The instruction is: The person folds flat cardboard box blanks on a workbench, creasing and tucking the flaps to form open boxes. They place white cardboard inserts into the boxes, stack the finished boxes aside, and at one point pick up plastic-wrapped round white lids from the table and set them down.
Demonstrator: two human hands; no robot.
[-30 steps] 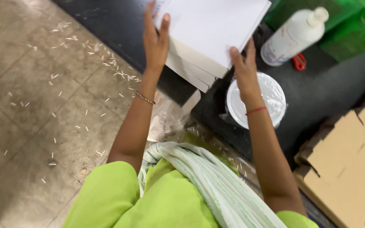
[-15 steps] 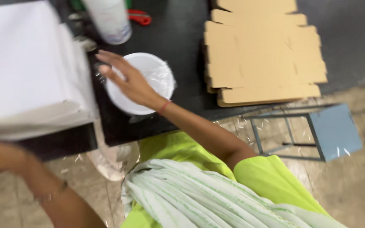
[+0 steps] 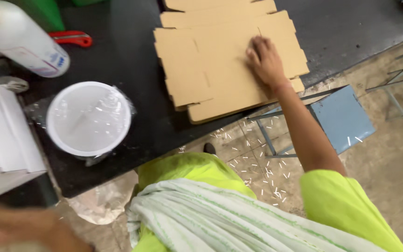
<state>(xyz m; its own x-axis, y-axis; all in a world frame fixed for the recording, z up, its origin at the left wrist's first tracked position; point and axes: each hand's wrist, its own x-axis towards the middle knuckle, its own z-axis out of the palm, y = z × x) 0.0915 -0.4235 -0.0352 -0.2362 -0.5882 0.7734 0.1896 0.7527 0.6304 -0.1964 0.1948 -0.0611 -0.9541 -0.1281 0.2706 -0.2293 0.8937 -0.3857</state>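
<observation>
My right hand (image 3: 265, 59) lies palm down on top of a stack of flat brown cardboard box blanks (image 3: 220, 65) on the black table (image 3: 131, 60); whether its fingers grip the top sheet cannot be told. My left hand (image 3: 24, 228) is a blur at the bottom left, below the stack of white sheets (image 3: 3, 135), and its fingers cannot be made out. A white round container (image 3: 88, 117) wrapped in clear film stands between the white sheets and the cardboard.
A white plastic bottle (image 3: 22, 39) lies at the top left, with a red-handled tool (image 3: 71, 38) beside it. A blue metal stool (image 3: 339, 119) stands on the tiled floor (image 3: 397, 154) to the right. Small white scraps litter the floor.
My right hand has left the white container and reached right onto the cardboard stack. My left hand has come off the white sheets and dropped low. The view has swung right.
</observation>
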